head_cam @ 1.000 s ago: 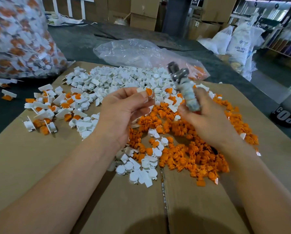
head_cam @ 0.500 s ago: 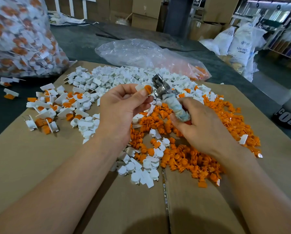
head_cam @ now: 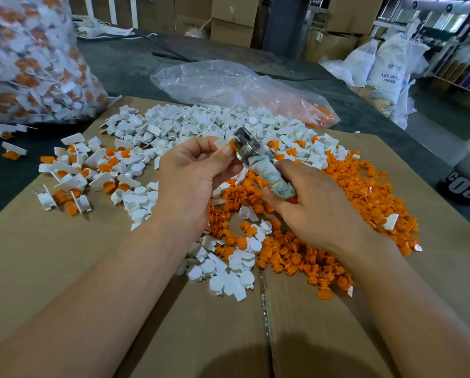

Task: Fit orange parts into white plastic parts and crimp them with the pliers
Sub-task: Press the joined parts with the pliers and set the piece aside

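Observation:
My left hand (head_cam: 193, 175) pinches a small white part with an orange insert (head_cam: 226, 144) between thumb and fingers. My right hand (head_cam: 314, 203) grips the cloth-wrapped handle of the pliers (head_cam: 261, 162), whose metal jaws touch the orange insert. Below both hands lie a pile of loose orange parts (head_cam: 323, 241) and a wide heap of white plastic parts (head_cam: 201, 124) on the cardboard (head_cam: 64, 268). Joined white-and-orange pieces (head_cam: 75, 175) are scattered at the left.
A large clear bag of joined pieces (head_cam: 29, 58) stands at the far left. A crumpled clear plastic bag (head_cam: 228, 83) with a few orange parts lies behind the heaps. White sacks (head_cam: 386, 64) and cardboard boxes stand at the back.
My right hand swung the pliers down and to the left, from upright and apart to jaws against the part in my left hand. My left hand kept its pinch.

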`<action>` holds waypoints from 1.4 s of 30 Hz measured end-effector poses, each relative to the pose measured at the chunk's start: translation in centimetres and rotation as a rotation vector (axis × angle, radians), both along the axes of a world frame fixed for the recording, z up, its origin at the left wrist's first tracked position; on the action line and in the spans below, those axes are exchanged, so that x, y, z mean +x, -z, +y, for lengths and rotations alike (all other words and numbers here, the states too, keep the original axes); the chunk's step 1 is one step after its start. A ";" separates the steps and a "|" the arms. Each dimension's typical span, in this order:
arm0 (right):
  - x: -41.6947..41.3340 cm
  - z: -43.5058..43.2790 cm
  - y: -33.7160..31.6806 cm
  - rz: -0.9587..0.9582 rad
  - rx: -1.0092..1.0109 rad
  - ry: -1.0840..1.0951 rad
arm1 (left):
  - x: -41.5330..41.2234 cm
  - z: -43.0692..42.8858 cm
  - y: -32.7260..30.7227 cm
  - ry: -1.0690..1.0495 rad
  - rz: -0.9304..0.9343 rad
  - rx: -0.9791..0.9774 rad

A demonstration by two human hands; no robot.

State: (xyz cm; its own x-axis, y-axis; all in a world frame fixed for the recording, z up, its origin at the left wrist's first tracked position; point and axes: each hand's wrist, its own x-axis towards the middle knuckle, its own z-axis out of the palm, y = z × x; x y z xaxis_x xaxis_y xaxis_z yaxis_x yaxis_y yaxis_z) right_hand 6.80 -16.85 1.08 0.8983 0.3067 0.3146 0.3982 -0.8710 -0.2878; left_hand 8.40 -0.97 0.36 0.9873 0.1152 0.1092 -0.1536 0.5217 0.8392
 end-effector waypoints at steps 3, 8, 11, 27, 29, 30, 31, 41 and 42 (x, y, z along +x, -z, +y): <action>0.0 0.0 0.0 0.003 0.014 -0.009 | -0.1 -0.1 0.0 0.003 0.014 0.002; 0.0 0.1 -0.1 0.022 0.024 -0.025 | -0.2 -0.1 -0.1 0.019 0.036 0.025; 0.0 0.0 -0.1 0.026 0.017 -0.023 | -0.1 0.0 -0.1 0.021 0.040 0.065; -0.2 0.2 -0.2 0.073 0.054 -0.048 | -0.3 0.0 -0.4 -0.015 0.023 0.178; -0.1 0.3 -0.2 0.078 0.053 -0.050 | -0.4 0.0 -0.4 -0.022 0.025 0.188; -0.1 0.4 -0.1 0.081 0.054 -0.050 | -0.4 0.0 -0.4 -0.025 0.027 0.192; -0.1 0.4 -0.1 0.082 0.055 -0.051 | -0.4 0.0 -0.4 -0.028 0.030 0.195; 0.1 0.5 0.3 0.047 -0.006 -0.018 | -0.3 0.0 -0.3 -0.042 0.068 0.176; 0.1 0.5 0.3 0.040 -0.002 -0.018 | -0.2 0.0 -0.3 -0.041 0.065 0.174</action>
State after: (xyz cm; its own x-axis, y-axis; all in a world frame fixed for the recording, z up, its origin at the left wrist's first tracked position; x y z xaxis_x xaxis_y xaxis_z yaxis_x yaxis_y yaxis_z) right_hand 6.88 -16.33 0.75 0.9046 0.3231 0.2780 0.4017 -0.8644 -0.3024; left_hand 8.17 -0.92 0.71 0.9878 0.1402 0.0672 -0.1144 0.3623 0.9250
